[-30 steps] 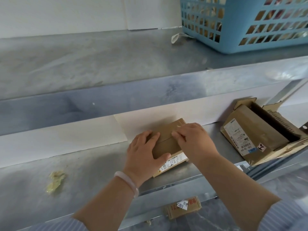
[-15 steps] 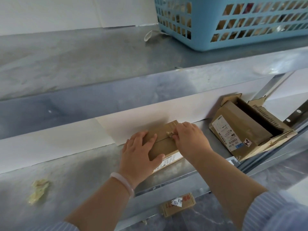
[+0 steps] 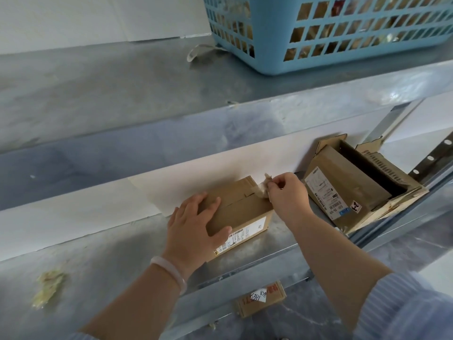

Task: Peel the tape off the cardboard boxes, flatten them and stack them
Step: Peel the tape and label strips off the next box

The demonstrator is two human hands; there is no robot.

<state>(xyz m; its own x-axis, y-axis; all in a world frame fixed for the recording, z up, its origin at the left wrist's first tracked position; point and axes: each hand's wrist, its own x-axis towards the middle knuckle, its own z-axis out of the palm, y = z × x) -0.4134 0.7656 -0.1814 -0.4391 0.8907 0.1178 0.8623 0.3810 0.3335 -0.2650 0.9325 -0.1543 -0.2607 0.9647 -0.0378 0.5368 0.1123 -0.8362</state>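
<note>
Where the upper shelf [image 3: 122, 94] runs across the top of the view, a blue basket [image 3: 269, 45] is seen at its right end, cut off by the picture's edge, its contents hard to make out through the lattice. On the lower shelf [image 3: 110, 253], an open box [image 3: 348, 182] is set at the right end, tilted; a white printed label and a small handwritten sticker are carried on its side, neither legible with certainty.

Near the middle of the lower shelf, by the back edge, the small cardboard box [image 3: 240, 207] is placed with its long axis slanting from front-left to back-right. A barcode label, its print too fine to read, is turned toward the front edge.

The left hand [image 3: 193, 231] is laid flat on the box's left end, fingers straight, thumb against the labelled side. A strip of tape [image 3: 263, 186], partly lifted from the box's far right corner, is pinched by the right hand [image 3: 289, 195].

A crumpled tape wad [image 3: 47, 285] is seen toward the shelf's left end. Below the front edge, a little carton [image 3: 259, 299] marked "5391" by hand is partly hidden.
</note>
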